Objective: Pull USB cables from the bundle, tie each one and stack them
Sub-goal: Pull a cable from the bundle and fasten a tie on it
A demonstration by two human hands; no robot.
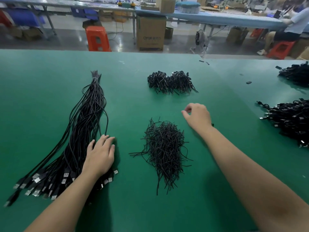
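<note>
- Head view, and the left hand (100, 156) lies down at 7 o'clock on the green table (41, 91), fingers spread and fairly straight, resting on the near end of the cable bundle (85, 124); it grips nothing.
- That bundle of long black USB cables fans from a white tie at its far tip, about 11 o'clock, down to a spread of metal plugs at 8 o'clock.
- Right hand (198, 116) hovers just right of centre, around 2 o'clock, thumb and forefinger curled close together; whether anything is pinched between them, I cannot tell.
- Dead centre, just nearer than that hand, sits a loose heap of short black twist ties (164, 153).
- Up at 12 o'clock, the stack of tied cables (170, 82) lies well apart from both hands.
- Out at 3 o'clock, more black cable piles (291, 121) at the table's right edge.
</note>
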